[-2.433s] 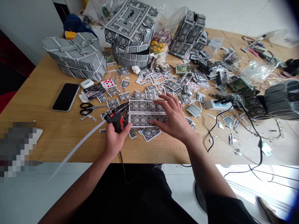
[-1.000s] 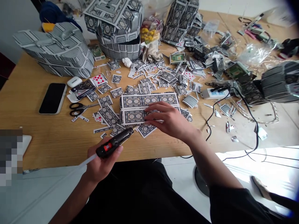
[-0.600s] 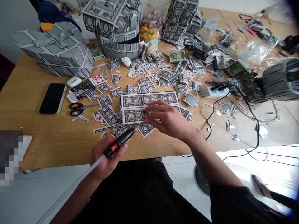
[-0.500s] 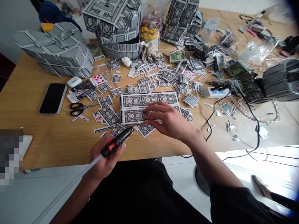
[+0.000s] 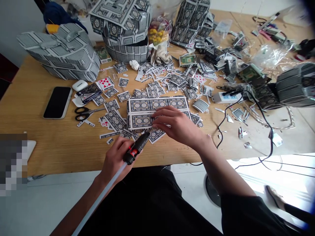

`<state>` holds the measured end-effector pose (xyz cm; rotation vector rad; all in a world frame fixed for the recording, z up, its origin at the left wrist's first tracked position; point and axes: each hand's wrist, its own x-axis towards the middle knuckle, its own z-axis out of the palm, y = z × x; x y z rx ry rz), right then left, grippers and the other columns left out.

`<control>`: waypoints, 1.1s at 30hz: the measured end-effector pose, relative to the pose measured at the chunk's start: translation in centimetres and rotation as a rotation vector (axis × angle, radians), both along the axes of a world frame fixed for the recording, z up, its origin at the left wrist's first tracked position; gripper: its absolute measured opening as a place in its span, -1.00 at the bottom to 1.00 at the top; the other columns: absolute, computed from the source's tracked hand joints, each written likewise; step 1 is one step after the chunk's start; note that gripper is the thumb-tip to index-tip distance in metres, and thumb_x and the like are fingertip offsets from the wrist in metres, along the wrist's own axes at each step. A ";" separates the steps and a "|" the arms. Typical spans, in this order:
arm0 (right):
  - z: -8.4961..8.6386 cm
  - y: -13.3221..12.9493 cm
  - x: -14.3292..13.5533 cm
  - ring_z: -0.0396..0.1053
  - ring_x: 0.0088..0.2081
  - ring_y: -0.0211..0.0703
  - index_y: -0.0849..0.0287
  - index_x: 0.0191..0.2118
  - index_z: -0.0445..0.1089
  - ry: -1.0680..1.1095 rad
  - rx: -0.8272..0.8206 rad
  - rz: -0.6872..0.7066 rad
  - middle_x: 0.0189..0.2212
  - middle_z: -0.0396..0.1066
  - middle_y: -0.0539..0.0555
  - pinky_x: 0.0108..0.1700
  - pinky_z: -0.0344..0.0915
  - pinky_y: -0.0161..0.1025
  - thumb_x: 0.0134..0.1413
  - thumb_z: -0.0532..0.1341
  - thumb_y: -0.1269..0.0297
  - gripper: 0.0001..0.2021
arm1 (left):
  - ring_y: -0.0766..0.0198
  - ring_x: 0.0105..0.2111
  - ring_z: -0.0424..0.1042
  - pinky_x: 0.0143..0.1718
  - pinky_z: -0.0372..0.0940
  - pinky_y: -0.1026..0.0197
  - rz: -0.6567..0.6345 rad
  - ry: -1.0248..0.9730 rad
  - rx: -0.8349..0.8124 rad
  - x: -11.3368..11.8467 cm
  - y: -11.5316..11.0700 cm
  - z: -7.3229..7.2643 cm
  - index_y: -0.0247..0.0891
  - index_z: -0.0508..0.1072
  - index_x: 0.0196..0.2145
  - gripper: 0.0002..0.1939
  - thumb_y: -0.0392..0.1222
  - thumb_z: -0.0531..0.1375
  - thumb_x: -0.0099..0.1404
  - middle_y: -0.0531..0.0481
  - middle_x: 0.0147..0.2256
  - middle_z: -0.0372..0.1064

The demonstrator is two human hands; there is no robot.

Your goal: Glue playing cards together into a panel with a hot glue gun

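Edging a gripped glue gun (image 5: 138, 147) toward three o'clock, your left hand (image 5: 116, 159) seemingly aligns with the panel (image 5: 140, 120), your right hand's (image 5: 178, 127) grip unclear.

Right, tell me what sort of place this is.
Probably a craft workspace, though home or studio is unclear: a glue gun in the left hand, scissors beside cut playing cards, and card-patterned constructions on the wooden table.

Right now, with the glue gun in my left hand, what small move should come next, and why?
Perhaps ease the glue gun slightly forward with your left hand: its tip appears just short of the card panel, and your right hand lies over that panel.
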<state>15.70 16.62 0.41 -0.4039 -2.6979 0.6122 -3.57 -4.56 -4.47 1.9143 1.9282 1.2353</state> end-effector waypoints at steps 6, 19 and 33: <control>0.0 0.0 0.0 0.53 0.14 0.11 0.13 -0.12 0.65 -0.001 -0.013 -0.007 0.01 0.66 0.14 0.21 0.50 0.08 0.52 0.24 0.25 -0.79 | 0.20 -0.10 0.55 -0.03 0.44 0.25 -0.030 0.059 -0.003 -0.1 0.5 -1.3 -0.16 0.44 0.04 -0.68 -0.42 0.31 0.40 -0.05 -0.08 0.48; 0.5 0.0 0.0 0.54 0.12 0.07 0.07 -0.10 0.67 0.015 -0.079 -0.006 0.01 0.66 0.11 0.22 0.50 0.10 0.53 0.21 0.28 -0.76 | 0.19 -0.29 0.48 -0.22 0.38 0.22 -0.061 0.045 -0.106 -0.2 0.1 -1.5 -0.13 0.38 -0.07 -0.75 -0.43 0.23 0.39 -0.01 -0.24 0.43; 0.4 0.0 0.2 0.55 0.10 0.08 0.11 -0.07 0.64 0.041 -0.089 0.012 0.02 0.65 0.15 0.20 0.50 0.12 0.55 0.17 0.31 -0.75 | 0.22 -0.33 0.47 -0.22 0.37 0.23 -0.041 0.074 -0.082 0.1 0.2 -1.1 -0.14 0.37 -0.11 -0.79 -0.41 0.25 0.42 0.04 -0.28 0.42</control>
